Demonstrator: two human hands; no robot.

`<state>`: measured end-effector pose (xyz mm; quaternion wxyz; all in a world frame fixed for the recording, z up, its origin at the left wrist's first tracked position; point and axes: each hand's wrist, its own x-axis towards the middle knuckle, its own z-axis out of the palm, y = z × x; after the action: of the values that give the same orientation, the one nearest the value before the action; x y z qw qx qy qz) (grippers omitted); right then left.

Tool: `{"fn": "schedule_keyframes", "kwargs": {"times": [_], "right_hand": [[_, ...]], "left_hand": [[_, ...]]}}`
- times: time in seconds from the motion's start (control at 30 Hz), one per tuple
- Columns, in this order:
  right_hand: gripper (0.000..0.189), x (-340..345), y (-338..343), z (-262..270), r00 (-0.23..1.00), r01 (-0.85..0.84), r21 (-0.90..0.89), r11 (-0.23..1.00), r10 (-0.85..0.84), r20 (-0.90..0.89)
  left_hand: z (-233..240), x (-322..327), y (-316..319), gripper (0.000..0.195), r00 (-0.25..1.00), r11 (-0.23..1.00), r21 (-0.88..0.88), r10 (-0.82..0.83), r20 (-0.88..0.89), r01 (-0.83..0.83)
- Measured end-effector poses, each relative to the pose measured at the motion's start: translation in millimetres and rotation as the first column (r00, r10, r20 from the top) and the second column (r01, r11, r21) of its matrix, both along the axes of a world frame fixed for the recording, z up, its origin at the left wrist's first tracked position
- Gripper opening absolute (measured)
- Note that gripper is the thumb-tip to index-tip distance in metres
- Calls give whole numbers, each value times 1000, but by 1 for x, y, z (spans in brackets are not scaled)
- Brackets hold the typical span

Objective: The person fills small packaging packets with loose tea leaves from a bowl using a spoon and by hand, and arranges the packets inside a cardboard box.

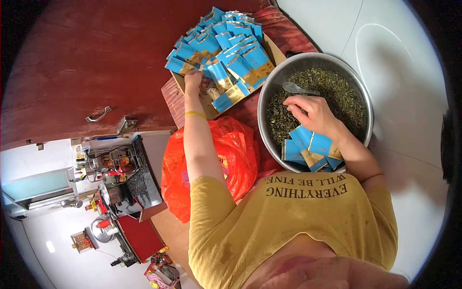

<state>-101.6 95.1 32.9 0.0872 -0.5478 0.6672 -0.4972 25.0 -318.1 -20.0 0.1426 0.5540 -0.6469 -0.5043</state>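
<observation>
My left hand (194,80) is at the near-left edge of a shallow cardboard box (208,105), its fingers bent and partly hidden. Beside it, blue and gold packets (220,74) are heaped in the box; whether it grips one cannot be told. Over a large metal basin (263,119) hangs my right hand (312,113), fingers curled and their contents hidden. Dried leaves, which look like tea (335,86), fill much of the basin. A clear plastic spoon (300,89) rests on them, just beyond my right fingers. Several more blue packets (306,144) lie in the basin's near part, under my right wrist.
A red plastic bag (231,144) stands below my left forearm. The box sits on a reddish wooden surface (283,27). A dark red door (90,54) with a metal handle (99,114) is at left. White floor tiles (408,119) lie at right; a cluttered counter (144,173) stands lower left.
</observation>
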Motion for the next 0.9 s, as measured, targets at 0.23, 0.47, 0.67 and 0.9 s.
{"fn": "schedule_keyframes", "kwargs": {"times": [0.23,0.47,0.67,0.9], "right_hand": [[12,-1,-2,-5,1000,1,-13,1000,-1,-18],[12,0,-3,-4,1000,-1,-5,1000,1,-10],[12,-1,0,-3,1000,-1,26,1000,1,1],[13,0,-1,-5,1000,-13,28,1000,14,-13]], "left_hand": [[23,7,-22,16,999,909,-416,-23,-27,10],[60,6,-30,12,977,532,-839,97,191,112],[48,-10,-16,8,984,521,-853,153,95,1],[50,-24,-19,16,1000,525,-851,5,1,-2]]}}
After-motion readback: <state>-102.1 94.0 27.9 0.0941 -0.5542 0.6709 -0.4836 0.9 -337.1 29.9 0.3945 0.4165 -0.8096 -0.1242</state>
